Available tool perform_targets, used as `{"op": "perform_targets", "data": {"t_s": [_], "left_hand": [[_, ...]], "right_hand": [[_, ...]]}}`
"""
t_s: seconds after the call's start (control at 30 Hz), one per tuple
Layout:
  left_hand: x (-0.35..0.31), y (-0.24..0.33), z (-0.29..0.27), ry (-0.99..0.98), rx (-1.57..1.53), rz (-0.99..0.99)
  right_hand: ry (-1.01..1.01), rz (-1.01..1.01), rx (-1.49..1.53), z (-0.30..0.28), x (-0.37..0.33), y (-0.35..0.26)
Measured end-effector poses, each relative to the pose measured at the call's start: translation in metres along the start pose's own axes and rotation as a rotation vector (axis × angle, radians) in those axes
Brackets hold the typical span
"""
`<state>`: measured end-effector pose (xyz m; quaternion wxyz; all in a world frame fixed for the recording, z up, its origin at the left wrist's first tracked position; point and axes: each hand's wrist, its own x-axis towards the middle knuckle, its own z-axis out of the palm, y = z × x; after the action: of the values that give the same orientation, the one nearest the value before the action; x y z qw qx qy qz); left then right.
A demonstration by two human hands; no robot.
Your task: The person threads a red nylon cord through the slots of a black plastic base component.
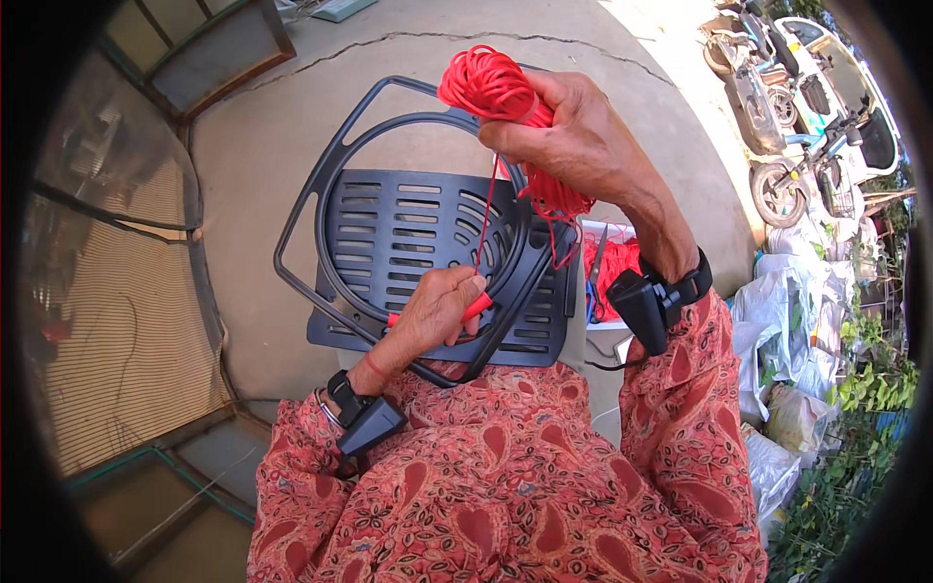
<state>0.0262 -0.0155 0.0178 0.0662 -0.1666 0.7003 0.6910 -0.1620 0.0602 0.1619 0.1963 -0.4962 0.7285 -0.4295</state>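
Note:
My right hand is raised over the far side of a dark frame and closed around a thick bundle of red cord. Loose loops hang below the fist. A single taut strand runs from the bundle down to my left hand. The left fingers are closed, pinching that strand by the frame's near side. A red rod-like piece sticks out from under the left hand; its kind is unclear. The dark frame has a round ring and angular outer bars, and it lies on a slatted dark plastic panel.
To the right of the panel, a white box holds more red cord and scissors. Scooters, pale plastic sacks and plants line the right side. A corrugated panel stands at left. The concrete floor is cracked.

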Motion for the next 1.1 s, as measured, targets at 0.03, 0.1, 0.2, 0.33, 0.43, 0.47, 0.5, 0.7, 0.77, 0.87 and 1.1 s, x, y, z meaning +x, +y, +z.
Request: {"op": "perform_targets", "data": {"t_s": [0.03,0.1,0.2,0.33,0.43,0.47,0.5,0.7,0.77,0.87,1.1], "left_hand": [[-0.001,-0.001,0.001,0.001,0.002,-0.006],[-0.002,-0.002,0.002,0.008,0.006,0.005],[-0.002,-0.008,0.004,0.025,0.006,0.027],[0.0,-0.007,0.004,0.037,0.015,0.049],[0.001,-0.006,0.004,0.038,0.014,0.066],[0.002,-0.006,0.004,0.036,0.013,0.065],[0.002,-0.006,0.004,0.042,0.021,0.068],[0.001,-0.007,0.004,0.078,0.018,0.09],[0.001,-0.007,0.005,0.078,0.019,0.093],[0.002,-0.008,0.006,0.082,0.004,0.052],[0.002,-0.01,0.005,0.064,0.003,0.087]], "right_hand": [[-0.001,0.002,0.001,0.0,-0.001,-0.001],[-0.013,0.001,-0.001,0.001,-0.001,-0.004],[-0.009,-0.037,0.012,0.004,0.006,-0.002],[-0.03,-0.057,0.051,0.007,0.019,-0.011],[-0.074,-0.144,0.018,0.007,0.031,-0.011],[-0.109,-0.139,-0.02,0.007,0.036,-0.011],[-0.145,-0.134,-0.057,0.007,0.04,-0.012],[-0.28,-0.028,0.107,0.009,0.06,-0.024],[-0.225,-0.081,0.052,0.019,0.059,-0.013],[-0.169,-0.146,-0.025,0.022,0.06,0.001],[-0.184,-0.004,0.168,0.017,0.062,0.0]]}}
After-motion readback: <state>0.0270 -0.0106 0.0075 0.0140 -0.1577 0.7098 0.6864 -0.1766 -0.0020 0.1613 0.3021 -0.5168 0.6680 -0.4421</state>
